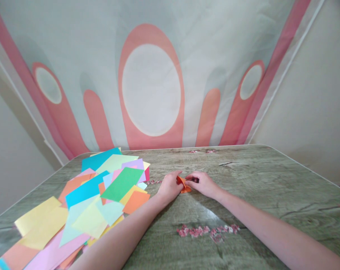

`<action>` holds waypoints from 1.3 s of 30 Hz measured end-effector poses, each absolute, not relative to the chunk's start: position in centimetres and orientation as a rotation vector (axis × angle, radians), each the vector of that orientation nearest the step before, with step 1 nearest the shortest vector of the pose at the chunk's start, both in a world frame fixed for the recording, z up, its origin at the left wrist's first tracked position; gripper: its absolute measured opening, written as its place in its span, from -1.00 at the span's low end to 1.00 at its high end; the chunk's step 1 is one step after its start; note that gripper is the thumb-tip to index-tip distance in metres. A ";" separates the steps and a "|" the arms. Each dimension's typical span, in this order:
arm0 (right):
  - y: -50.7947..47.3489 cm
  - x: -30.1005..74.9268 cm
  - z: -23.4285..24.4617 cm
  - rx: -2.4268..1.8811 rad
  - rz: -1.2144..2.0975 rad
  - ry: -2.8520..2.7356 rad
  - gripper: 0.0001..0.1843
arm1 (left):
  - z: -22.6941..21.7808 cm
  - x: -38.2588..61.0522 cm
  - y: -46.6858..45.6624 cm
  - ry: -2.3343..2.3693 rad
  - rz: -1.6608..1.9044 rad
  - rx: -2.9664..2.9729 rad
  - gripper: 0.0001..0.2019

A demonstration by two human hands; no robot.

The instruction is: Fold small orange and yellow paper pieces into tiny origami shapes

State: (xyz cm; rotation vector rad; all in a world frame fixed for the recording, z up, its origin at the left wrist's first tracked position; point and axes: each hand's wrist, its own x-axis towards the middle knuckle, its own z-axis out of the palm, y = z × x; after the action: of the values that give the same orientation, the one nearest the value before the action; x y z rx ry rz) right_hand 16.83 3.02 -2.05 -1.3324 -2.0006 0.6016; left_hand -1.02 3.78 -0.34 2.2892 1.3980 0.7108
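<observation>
Your left grip (170, 186) and right grip (203, 183) pinch folded orange paper (185, 189) between them, probably light, easily creased, best held by edges

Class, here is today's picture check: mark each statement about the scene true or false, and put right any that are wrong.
1. The left hand and the right hand both touch the folded orange paper. True.
2. A green sheet lies among the loose sheets. True.
3. The loose sheets lie on the person's right. False: they lie on the left.
4. A large pale oval shows on the backdrop. True.
5. The left hand is gloved. False: it is bare.
</observation>
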 end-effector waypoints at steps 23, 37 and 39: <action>2.5 16.2 -1.4 -1.383 0.517 -2.029 -0.73 | -0.7 -1.3 3.8 1.278 0.756 2.096 -0.49; 2.3 15.5 -1.4 -1.473 0.456 -2.005 -0.68 | -0.8 -1.1 3.4 1.314 0.794 2.168 -0.48; 2.2 15.4 -1.4 -1.483 0.458 -2.000 -0.69 | -1.0 -1.1 3.3 1.307 0.818 2.163 -0.47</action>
State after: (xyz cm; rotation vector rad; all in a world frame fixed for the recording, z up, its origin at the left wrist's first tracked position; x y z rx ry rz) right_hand 15.40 2.22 -1.35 -1.4835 -1.9995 0.4582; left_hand -1.06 3.28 -0.99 2.1627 1.3065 0.8179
